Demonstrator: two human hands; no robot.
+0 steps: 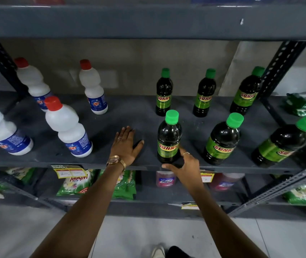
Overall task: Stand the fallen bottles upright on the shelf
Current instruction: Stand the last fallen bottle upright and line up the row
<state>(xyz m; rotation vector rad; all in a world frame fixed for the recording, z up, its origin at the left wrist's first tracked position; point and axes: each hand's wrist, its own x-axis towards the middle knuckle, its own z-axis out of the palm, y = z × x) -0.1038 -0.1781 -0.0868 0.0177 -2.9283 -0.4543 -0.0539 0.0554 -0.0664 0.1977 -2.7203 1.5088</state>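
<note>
A dark bottle with green cap and green "SUNNY" label stands upright on a grey shelf. The right hand cups its base, fingers apart; the left hand lies flat, fingers spread.

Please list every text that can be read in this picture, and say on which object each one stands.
"SUNNY": green labels of the dark bottles.
"Rin": blue labels of the white bottles; their small print is unreadable.
"SUPER MARKET": yellow price tag on the shelf edge; its handwritten numbers are blurred.
Green packets and the pink container on the lower shelf: too blurred to read.
</note>
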